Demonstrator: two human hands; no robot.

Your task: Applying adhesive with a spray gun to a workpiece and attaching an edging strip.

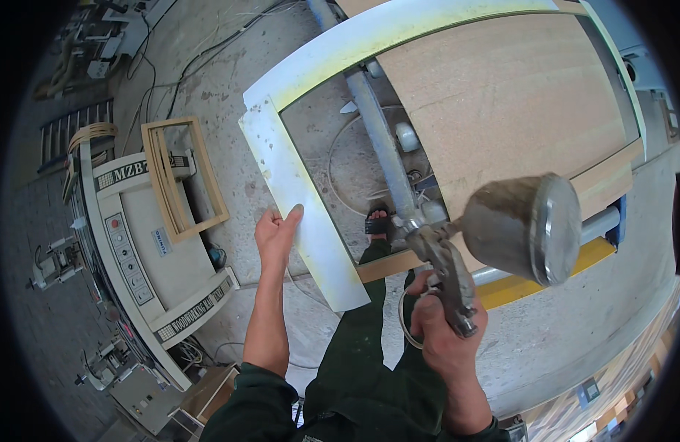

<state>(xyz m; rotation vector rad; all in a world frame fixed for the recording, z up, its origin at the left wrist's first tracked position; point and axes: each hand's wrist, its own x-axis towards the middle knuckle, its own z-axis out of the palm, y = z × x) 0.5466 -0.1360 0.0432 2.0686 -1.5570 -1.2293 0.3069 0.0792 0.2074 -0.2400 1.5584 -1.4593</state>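
While pinching the outer edge of the white frame (290, 184) in the left hand (272, 239), thumb on top, other fingers mostly hidden, best to press lightly; cannot tell if wet. Gripping the spray gun (447, 272) by its handle in the right hand (449, 335); cannot tell if squeezing the trigger. Find the frame ahead of both hands, above a metal rail (379, 132). Keep the metal cup (506, 225), right and forward of the right hand, clear of the brown board (502, 103) beyond. Probably wise to sweep evenly, square to the face, never towards the left fingers.
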